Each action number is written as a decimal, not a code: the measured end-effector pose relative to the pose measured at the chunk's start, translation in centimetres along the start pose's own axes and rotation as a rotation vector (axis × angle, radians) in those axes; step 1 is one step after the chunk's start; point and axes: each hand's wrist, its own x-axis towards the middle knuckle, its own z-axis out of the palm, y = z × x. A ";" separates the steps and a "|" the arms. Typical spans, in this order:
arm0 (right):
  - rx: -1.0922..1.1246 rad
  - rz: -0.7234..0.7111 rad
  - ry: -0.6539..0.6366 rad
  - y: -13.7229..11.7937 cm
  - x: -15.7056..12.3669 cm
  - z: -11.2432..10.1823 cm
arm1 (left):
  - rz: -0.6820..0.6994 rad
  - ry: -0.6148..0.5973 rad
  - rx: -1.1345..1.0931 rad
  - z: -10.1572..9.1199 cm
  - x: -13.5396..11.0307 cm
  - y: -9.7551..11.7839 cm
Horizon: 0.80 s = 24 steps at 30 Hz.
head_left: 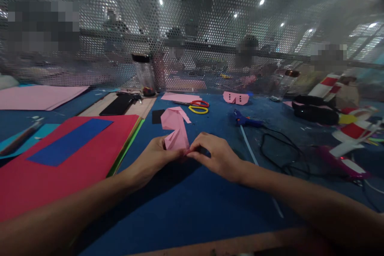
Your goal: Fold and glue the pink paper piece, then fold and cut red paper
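A folded pink paper piece [177, 130] stands up between my hands above the blue table, its top bent over to the right. My left hand [157, 154] grips its lower left side, thumb lying along the bottom edge. With thumb and forefinger, my right hand [214, 152] pinches the paper's lower right corner. The fingertips of both hands almost meet there. Just behind the paper lies a small black paper square [157, 116]. Scissors [198, 107] with red and yellow handles rest beyond it, touching a flat pink sheet [181, 97].
A blue glue gun [244, 119] with its cord and a pale glue stick [249, 144] lie to the right. Red sheets [90, 140] with a blue strip [70, 142] are stacked at left. Behind stand a phone [117, 104], a jar [144, 74] and a perforated metal screen [204, 20].
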 end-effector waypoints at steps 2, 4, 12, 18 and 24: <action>0.035 0.066 0.001 -0.1 0.0 0.0 | 0.029 -0.013 0.000 0.0 0.0 -0.1; 0.062 0.128 -0.010 -0.3 0.1 0.1 | 0.033 -0.014 0.007 -0.1 0.0 -0.2; 0.160 0.287 -0.037 -0.8 0.6 -0.1 | 0.014 -0.004 -0.006 -0.1 0.0 0.0; 0.228 0.348 -0.038 -1.0 0.8 -0.1 | 0.007 0.006 -0.027 -0.1 0.0 -0.2; 0.274 0.389 -0.055 -0.7 0.7 -0.2 | -0.025 0.004 -0.067 0.0 0.1 -0.3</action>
